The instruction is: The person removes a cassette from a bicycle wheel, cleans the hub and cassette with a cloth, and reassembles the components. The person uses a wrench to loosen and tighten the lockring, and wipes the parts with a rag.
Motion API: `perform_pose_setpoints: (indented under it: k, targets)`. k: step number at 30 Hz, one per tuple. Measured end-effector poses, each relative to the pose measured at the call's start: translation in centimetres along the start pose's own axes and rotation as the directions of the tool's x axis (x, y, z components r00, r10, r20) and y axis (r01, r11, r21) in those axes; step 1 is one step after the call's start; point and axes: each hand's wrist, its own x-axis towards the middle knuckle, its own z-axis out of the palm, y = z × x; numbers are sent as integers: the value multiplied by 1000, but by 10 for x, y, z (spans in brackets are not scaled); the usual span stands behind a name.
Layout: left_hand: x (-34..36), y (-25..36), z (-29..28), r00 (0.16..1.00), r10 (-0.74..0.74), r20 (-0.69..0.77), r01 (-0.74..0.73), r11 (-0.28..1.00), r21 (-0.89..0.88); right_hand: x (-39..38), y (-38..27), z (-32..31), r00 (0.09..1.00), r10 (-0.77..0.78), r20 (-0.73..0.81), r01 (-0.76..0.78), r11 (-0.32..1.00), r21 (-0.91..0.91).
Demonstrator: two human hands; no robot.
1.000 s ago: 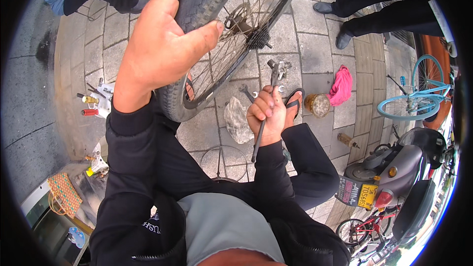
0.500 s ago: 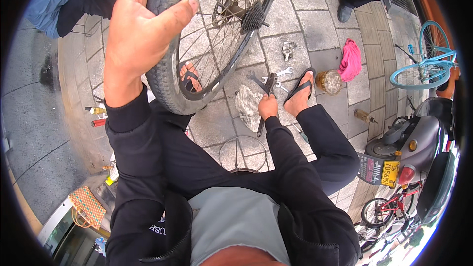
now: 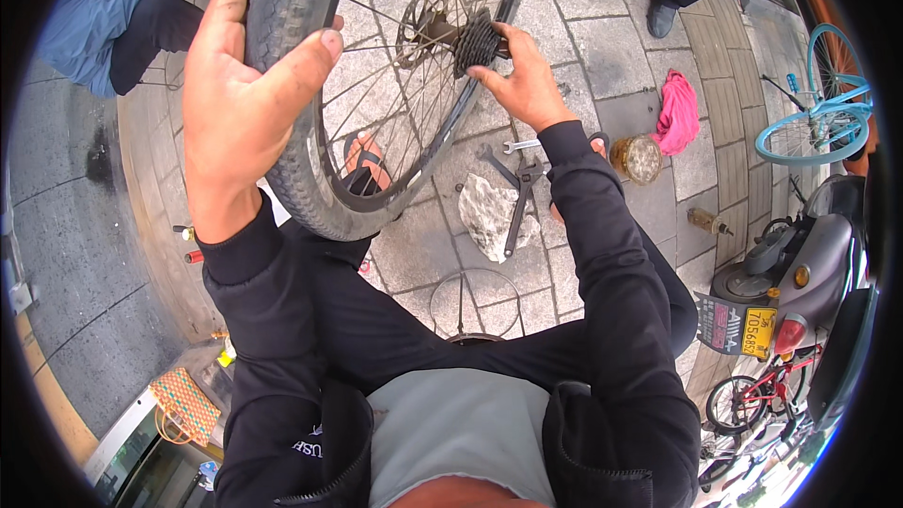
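Observation:
A bicycle wheel with a knobbly black tyre (image 3: 299, 174) is held up at a tilt in front of me. My left hand (image 3: 230, 118) is wrapped round the tyre on its left side, thumb on the inner edge. At the hub, my right hand (image 3: 529, 87) grips the dark sprocket cassette (image 3: 478, 43) between thumb and fingers. A brake disc (image 3: 420, 28) sits on the hub's other side. Below, an adjustable wrench (image 3: 517, 212) lies on the ground against a whitish crumpled lump (image 3: 487, 218). A silver spanner (image 3: 521, 145) lies just beyond, partly hidden by my right arm.
A brown jar (image 3: 637, 160) and a pink cloth (image 3: 676, 113) are to the right, with a small bottle (image 3: 707, 222) nearer. A scooter (image 3: 807, 263) and a light-blue bicycle (image 3: 816, 136) stand far right. Two people are at the far edge, one in blue (image 3: 99, 23). A woven basket (image 3: 185, 404) stands lower left.
My right hand has let go of the adjustable wrench, now on the ground, and has moved up to the cassette. The wheel and my left hand have shifted slightly left.

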Motion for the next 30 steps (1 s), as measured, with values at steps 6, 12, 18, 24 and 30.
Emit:
perform_pose_setpoints:
  k: [6, 12, 18, 24, 30]
  targets:
    - [1, 1, 0, 1000, 9, 21, -9, 1000, -16, 9, 16, 1, 404, 633, 660, -822, -64, 566]
    - [-2, 0, -1, 1000, -30, 4, 30, 999, -17, -16, 9, 0, 887, 439, 143, -446, 738, 507]
    - [0, 0, -3, 1000, 2, 12, -1, 1000, -27, 7, 22, 3, 936, 297, 188, -350, 841, 412]
    - [3, -2, -7, 1000, -9, 20, 11, 998, -61, 3, 35, -14, 442, 663, 605, -846, 83, 527]
    - [-1, -5, -4, 1000, 3, 27, -1, 995, -99, 2, 20, -5, 994, -111, -10, 109, 989, -98]
